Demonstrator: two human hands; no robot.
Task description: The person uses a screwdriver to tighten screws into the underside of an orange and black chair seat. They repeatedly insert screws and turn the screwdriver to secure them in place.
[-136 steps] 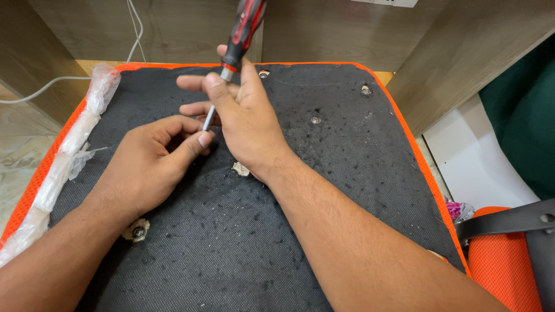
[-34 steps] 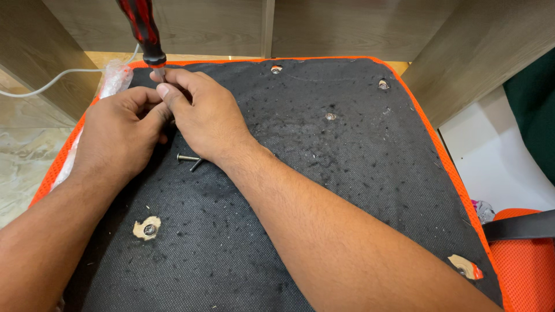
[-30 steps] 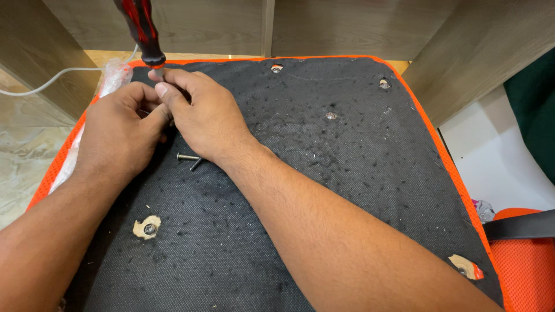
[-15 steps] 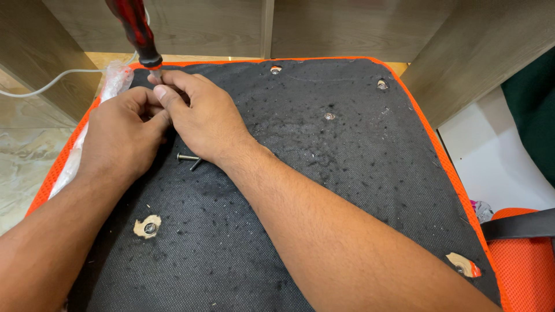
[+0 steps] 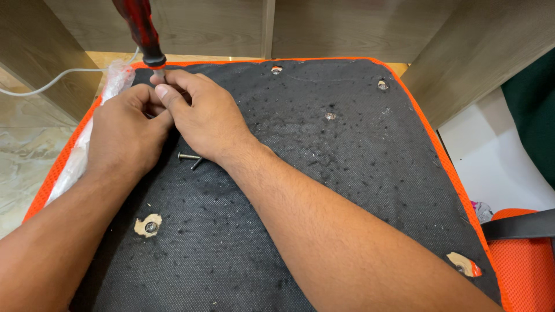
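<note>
A screwdriver (image 5: 140,32) with a red and black handle stands nearly upright over the far left corner of a black fabric seat underside (image 5: 324,173) with an orange rim. My right hand (image 5: 202,115) pinches its metal shaft just below the handle. My left hand (image 5: 124,133) is curled close against the right one, fingers closed around the lower end of the shaft. The tip is hidden between the two hands. Two loose dark screws (image 5: 189,157) lie on the fabric just behind my right wrist.
Torn holes with metal inserts show in the fabric at the near left (image 5: 149,225), near right (image 5: 462,264) and along the far edge (image 5: 382,85). A clear plastic bag (image 5: 87,144) lies along the left rim. Wooden panels (image 5: 485,52) stand behind; an orange chair part (image 5: 523,254) is at right.
Since the oldest frame both hands and the screwdriver have moved from the middle of the seat to its far left corner. Over the last second the handle has only tilted slightly.
</note>
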